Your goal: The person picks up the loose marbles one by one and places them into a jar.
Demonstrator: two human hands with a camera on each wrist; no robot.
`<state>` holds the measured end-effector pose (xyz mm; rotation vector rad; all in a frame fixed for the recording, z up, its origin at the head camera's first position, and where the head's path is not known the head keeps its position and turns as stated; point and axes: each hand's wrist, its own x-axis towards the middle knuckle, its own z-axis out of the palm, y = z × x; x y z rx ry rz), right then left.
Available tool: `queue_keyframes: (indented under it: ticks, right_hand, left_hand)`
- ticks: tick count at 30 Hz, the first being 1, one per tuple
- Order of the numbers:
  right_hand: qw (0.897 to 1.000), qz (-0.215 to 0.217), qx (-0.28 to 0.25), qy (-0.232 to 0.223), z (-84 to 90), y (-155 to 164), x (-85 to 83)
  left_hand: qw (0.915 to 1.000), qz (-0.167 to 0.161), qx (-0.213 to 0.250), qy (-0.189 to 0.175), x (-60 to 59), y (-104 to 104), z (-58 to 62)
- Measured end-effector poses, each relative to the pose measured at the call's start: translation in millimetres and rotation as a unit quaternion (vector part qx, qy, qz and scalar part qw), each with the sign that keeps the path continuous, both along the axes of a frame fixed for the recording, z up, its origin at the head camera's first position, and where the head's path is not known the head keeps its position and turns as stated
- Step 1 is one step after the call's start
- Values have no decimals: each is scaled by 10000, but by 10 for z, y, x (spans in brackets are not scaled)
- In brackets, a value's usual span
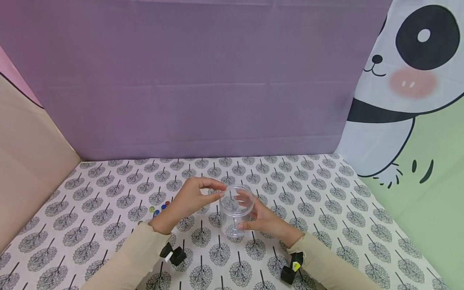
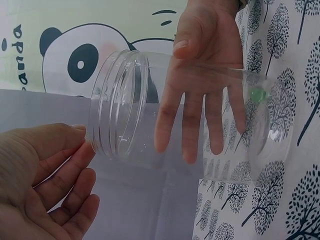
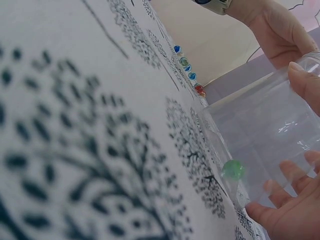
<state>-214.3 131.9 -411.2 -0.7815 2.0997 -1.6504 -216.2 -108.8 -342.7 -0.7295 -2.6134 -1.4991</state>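
Clear plastic jar point(image 1: 236, 210) upright at table centre on the tree-print cloth point(image 1: 326, 193), lid off, one green marble point(image 3: 233, 169) on its floor. Right hand point(image 1: 266, 221) at four o'clock, fingers spread and wrapped round the wall. Left hand point(image 1: 192, 197) at nine o'clock, fingertips loosely curled at the rim, holding nothing visible. Loose marbles point(image 1: 159, 208) further out at nine. Risk: nudged rim, light jar tipped, marble rolling away.
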Motion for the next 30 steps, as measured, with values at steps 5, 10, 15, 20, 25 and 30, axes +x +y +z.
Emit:
queue_keyframes:
  ticks: [5, 10, 15, 20, 25, 30]
  right_hand:
    - [10000, 30, -6, 29, -2, -2, -2]
    - [10000, 21, -32, 72, 9, -8, 6]
    - [9999, 12, -47, 94, 3, -7, 1]
    - [10000, 8, -42, 86, -15, -12, -9]
    - [9999, -37, 1, 111, -19, -11, -12]
    - [9999, -55, 43, 122, -25, -5, -17]
  left_hand:
    - [10000, 32, 54, 17, 10, -24, 1]
    - [9999, 96, 45, 93, 26, -68, 8]
    - [9999, 125, 39, -11, 26, -127, 1]
    - [9998, 164, -81, -14, 35, -207, -19]
    - [9998, 143, -92, 120, 36, -266, -36]
    - [9997, 218, -104, 37, 44, -318, -51]
